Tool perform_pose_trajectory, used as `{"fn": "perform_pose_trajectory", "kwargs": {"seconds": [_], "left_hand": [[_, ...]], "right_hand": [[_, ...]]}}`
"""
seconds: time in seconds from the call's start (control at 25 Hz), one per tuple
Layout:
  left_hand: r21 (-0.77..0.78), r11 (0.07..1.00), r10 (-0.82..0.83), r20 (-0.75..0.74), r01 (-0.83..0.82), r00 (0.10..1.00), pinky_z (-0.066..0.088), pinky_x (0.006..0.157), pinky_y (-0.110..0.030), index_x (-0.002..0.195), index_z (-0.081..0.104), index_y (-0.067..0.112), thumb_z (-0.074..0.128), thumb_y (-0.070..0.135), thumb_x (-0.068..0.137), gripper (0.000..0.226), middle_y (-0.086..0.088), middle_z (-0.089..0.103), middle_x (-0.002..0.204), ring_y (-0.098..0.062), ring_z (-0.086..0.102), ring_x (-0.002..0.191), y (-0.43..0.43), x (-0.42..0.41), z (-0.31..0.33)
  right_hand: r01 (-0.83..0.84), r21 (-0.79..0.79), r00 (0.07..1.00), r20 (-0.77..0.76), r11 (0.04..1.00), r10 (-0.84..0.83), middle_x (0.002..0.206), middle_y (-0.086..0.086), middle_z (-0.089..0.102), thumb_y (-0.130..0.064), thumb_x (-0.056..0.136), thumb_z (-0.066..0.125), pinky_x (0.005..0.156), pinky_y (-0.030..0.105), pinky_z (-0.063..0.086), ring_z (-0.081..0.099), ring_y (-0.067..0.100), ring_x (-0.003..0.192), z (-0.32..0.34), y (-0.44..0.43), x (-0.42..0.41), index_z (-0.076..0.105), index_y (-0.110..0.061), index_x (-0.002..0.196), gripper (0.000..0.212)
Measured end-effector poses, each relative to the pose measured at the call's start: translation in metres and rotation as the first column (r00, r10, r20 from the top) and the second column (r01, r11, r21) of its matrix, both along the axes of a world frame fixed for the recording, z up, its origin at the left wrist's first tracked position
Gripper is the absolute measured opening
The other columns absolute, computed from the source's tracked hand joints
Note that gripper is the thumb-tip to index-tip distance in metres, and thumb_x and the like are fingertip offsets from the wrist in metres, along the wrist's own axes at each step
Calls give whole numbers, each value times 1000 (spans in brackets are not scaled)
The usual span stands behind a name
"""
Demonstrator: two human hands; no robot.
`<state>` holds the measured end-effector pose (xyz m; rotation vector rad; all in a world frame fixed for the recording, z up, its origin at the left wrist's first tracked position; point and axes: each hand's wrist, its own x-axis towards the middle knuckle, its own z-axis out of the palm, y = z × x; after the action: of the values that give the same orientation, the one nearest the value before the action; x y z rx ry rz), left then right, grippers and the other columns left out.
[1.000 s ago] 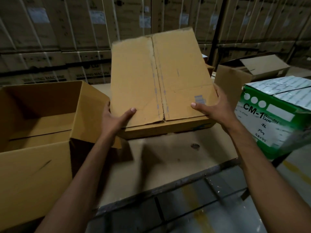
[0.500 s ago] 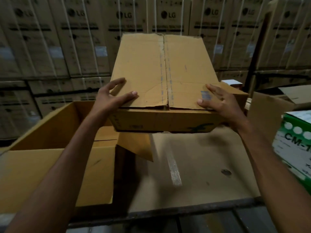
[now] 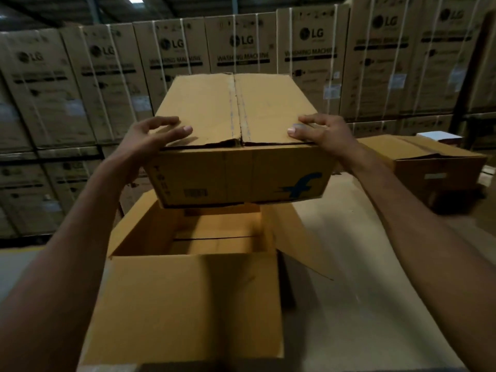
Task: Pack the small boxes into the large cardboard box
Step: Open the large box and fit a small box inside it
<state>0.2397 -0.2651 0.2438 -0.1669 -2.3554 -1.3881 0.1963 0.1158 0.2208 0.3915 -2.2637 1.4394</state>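
A closed brown small box [image 3: 241, 167] with a blue logo on its near side hangs in the air above the large cardboard box [image 3: 188, 304]. My left hand [image 3: 150, 140] grips its near left top corner. My right hand [image 3: 322, 132] grips the near right top corner. The large box stands open on the table right below, flaps spread outward, its inside showing only bare cardboard. The small box hides the far rim of the large one.
Another brown carton [image 3: 434, 167] stands at the right on the cardboard-covered table [image 3: 362, 277], with a white item [image 3: 440, 136] behind it. A wall of stacked LG washing machine cartons [image 3: 241, 47] fills the background.
Both hands have carried the small box up and to the left, from over the table to above the open large box. The view has swung so the large box lies centred below.
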Motion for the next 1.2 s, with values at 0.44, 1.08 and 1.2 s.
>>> {"fn": "perform_pose_trajectory", "kwargs": {"seconds": [0.44,1.08,1.2], "left_hand": [[78,995,-72,175,59,982,59,90,-38,119,71,47,87,62,64,59,0,52,146,-20,63,117,-166,-94,-84],[-229,956,-64,447,184,892,39,97,-37,124,66,32,74,67,75,61,-4,46,152,-26,44,137,-174,-155,-204],[-301,933,-43,446,196,894,39,101,-40,132,62,28,73,62,80,63,-7,41,155,-28,41,140,-172,-167,-203]], "right_hand": [[84,28,982,168,996,-88,145,-2,56,-52,78,83,88,29,42,48,10,120,-77,-163,-69,68,-30,133,60],[125,313,856,446,941,-262,154,3,48,-69,78,74,102,43,44,47,26,136,-199,-178,-107,62,-34,136,69],[85,370,866,432,925,-252,156,3,45,-68,86,67,101,41,42,45,26,138,-199,-178,-112,56,-34,143,67]]}}
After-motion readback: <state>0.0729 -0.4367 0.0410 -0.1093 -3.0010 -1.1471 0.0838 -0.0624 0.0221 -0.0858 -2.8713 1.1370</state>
